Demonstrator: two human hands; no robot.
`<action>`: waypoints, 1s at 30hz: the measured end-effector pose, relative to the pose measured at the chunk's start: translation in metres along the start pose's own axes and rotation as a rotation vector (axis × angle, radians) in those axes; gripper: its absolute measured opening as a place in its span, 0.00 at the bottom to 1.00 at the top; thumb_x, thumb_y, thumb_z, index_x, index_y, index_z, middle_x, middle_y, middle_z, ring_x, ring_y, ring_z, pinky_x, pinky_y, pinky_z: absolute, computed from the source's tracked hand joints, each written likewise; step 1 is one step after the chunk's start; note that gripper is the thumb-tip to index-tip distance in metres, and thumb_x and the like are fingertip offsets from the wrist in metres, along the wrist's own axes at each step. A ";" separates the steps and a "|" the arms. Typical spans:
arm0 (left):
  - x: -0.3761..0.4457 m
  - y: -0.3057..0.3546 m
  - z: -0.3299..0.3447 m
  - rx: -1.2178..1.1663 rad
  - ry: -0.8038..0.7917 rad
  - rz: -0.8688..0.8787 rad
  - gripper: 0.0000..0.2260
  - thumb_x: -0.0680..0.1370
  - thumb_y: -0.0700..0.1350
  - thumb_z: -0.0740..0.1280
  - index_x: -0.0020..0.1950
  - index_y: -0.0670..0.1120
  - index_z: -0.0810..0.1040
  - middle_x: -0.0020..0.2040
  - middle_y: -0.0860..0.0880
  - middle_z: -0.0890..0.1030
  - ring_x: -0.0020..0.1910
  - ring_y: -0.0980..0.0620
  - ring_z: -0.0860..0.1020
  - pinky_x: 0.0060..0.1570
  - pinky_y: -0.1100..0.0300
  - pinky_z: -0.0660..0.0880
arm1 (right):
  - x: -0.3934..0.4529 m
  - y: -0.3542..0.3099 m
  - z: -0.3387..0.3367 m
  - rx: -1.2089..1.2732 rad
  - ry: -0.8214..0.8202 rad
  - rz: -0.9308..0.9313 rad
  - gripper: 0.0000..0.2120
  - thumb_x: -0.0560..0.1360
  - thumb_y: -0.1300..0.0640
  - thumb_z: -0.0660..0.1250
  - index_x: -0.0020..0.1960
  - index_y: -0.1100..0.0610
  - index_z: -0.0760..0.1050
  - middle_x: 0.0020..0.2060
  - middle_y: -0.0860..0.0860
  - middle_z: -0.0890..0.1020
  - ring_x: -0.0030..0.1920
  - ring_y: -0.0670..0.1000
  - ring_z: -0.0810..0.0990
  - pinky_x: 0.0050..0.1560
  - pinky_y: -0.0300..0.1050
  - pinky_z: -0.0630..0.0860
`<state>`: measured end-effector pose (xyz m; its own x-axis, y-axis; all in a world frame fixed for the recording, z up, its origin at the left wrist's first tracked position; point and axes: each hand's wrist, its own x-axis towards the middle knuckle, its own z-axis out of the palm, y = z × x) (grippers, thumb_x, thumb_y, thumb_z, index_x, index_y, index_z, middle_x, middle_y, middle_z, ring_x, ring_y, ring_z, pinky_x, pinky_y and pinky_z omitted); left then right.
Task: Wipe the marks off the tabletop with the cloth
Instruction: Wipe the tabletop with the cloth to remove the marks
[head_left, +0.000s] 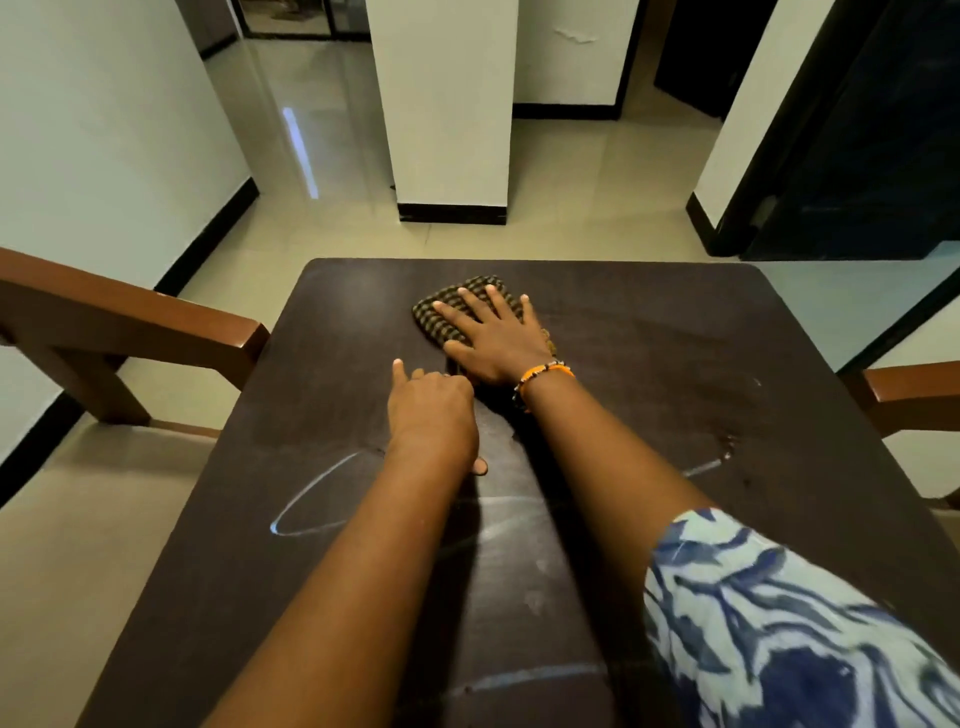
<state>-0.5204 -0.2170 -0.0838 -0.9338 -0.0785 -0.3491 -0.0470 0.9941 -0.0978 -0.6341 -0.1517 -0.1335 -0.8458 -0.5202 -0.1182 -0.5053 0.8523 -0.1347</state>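
Head view shows the wiping under way: the right hand (496, 338) lies flat, fingers (457, 312) spread and unclenched, pressing the checked cloth (447, 317) onto the far middle of the dark bench (675, 338), while the left hand (431, 405) rests just beside it, fingers loosely curled and grasping nothing. Chalk marks (311, 499) remain on the near half, well apart from the cloth, so the next move likely calls for dragging the cloth back toward the person under steady pressure.

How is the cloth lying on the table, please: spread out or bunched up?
Spread fairly flat. The checked cloth lies pressed under the open right hand, fingers splayed, on the dark table; whether it is folded double, cannot tell.
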 end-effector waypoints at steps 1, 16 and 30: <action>0.000 0.000 -0.001 0.004 -0.012 -0.003 0.32 0.68 0.59 0.73 0.66 0.44 0.69 0.67 0.44 0.73 0.70 0.43 0.66 0.74 0.43 0.46 | 0.000 0.012 -0.002 -0.008 0.009 -0.008 0.26 0.79 0.41 0.49 0.75 0.40 0.46 0.77 0.47 0.47 0.76 0.54 0.42 0.71 0.63 0.37; 0.003 -0.003 0.011 -0.061 -0.007 -0.007 0.33 0.67 0.58 0.73 0.66 0.44 0.70 0.74 0.46 0.66 0.71 0.43 0.64 0.73 0.43 0.41 | 0.008 0.123 -0.019 0.051 0.095 0.495 0.27 0.79 0.41 0.46 0.76 0.44 0.47 0.77 0.49 0.46 0.76 0.57 0.41 0.71 0.66 0.37; 0.000 0.002 0.004 -0.017 -0.052 -0.040 0.37 0.69 0.58 0.71 0.73 0.46 0.63 0.75 0.48 0.63 0.76 0.42 0.55 0.72 0.40 0.38 | 0.053 0.066 -0.009 0.054 0.115 0.175 0.26 0.79 0.41 0.49 0.76 0.42 0.49 0.77 0.47 0.50 0.76 0.54 0.44 0.72 0.62 0.41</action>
<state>-0.5191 -0.2155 -0.0881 -0.9115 -0.1220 -0.3928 -0.0908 0.9911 -0.0970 -0.7136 -0.1223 -0.1402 -0.9353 -0.3524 -0.0318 -0.3419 0.9233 -0.1747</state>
